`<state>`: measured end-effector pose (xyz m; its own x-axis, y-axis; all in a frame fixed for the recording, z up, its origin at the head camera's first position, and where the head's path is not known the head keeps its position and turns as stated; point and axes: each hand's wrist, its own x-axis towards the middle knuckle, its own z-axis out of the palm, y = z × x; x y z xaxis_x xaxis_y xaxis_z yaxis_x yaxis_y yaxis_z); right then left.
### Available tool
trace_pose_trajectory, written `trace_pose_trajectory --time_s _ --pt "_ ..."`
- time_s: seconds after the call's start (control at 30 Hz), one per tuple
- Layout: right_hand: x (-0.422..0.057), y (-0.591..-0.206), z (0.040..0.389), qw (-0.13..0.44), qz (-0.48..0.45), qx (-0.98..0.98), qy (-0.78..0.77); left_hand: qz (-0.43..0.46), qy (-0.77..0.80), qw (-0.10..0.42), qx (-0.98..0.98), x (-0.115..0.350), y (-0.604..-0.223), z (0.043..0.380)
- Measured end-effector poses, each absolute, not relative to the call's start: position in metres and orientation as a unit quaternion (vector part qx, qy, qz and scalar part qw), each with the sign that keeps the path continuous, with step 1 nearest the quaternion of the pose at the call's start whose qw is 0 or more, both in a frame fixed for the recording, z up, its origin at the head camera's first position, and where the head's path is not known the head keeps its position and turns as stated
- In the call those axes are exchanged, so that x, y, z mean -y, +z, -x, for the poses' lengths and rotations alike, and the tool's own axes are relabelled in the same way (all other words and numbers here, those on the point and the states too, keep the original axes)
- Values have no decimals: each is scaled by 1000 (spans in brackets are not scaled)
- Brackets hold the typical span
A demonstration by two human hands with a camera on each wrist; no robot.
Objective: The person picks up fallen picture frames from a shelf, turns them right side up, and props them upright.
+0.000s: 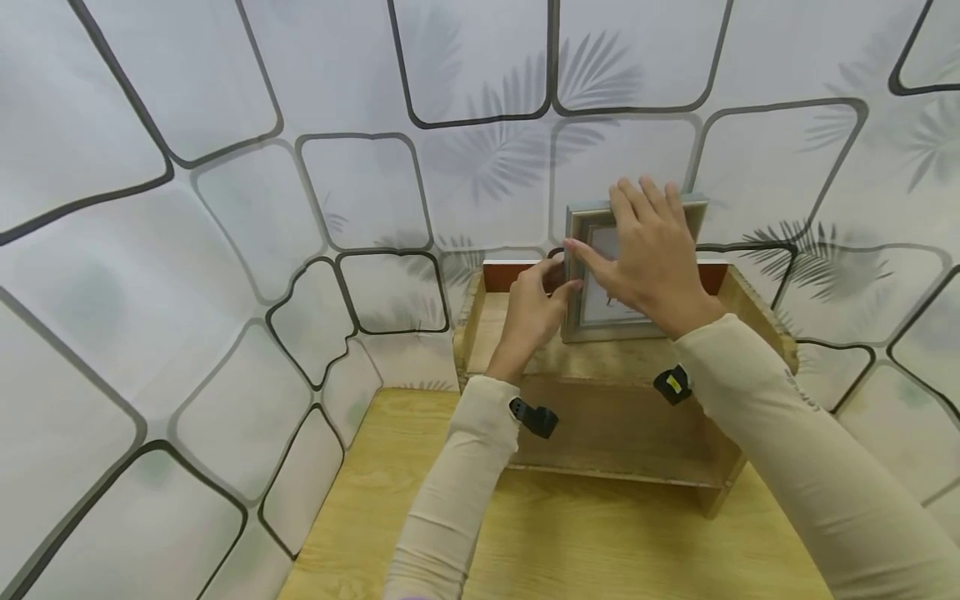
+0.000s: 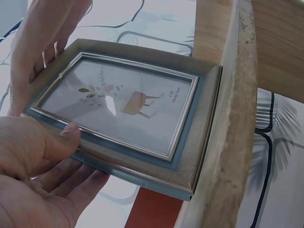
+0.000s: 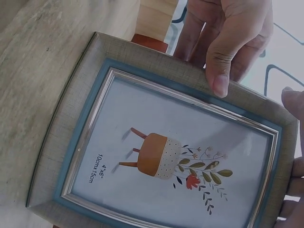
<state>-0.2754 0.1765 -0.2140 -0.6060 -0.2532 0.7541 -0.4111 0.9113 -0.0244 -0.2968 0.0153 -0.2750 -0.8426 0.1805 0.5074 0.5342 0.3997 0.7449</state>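
Note:
A picture frame (image 1: 600,302) stands upright on the top board of a small wooden shelf (image 1: 615,429). Its silver-grey border has a blue inner band, and the insert shows a potted plant on legs (image 3: 154,156). My left hand (image 1: 534,308) holds the frame's left side, thumb on the front border and fingers behind the edge. Over the upper edge lies my right hand (image 1: 654,254), its fingers bent across the top and its thumb at the upper left corner. In the left wrist view, the lower edge of the frame (image 2: 128,107) meets the shelf board (image 2: 228,142).
The shelf has raised side walls and a lower compartment, and stands on a yellow wood-grain table (image 1: 405,467). A reddish-brown strip (image 1: 504,277) runs along its back. Patterned cloth (image 1: 495,167) hangs behind and to the left. Both wrists carry small black devices (image 1: 534,417).

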Motion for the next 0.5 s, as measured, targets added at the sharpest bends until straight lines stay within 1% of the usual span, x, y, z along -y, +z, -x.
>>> trace_pose_trajectory --time_s 0.23,0.5 --pt "-174 -214 275 395 -181 894 109 220 -505 179 815 -15 -276 294" --pt "-170 -211 273 363 -166 909 122 222 -509 206 806 -17 -279 289"
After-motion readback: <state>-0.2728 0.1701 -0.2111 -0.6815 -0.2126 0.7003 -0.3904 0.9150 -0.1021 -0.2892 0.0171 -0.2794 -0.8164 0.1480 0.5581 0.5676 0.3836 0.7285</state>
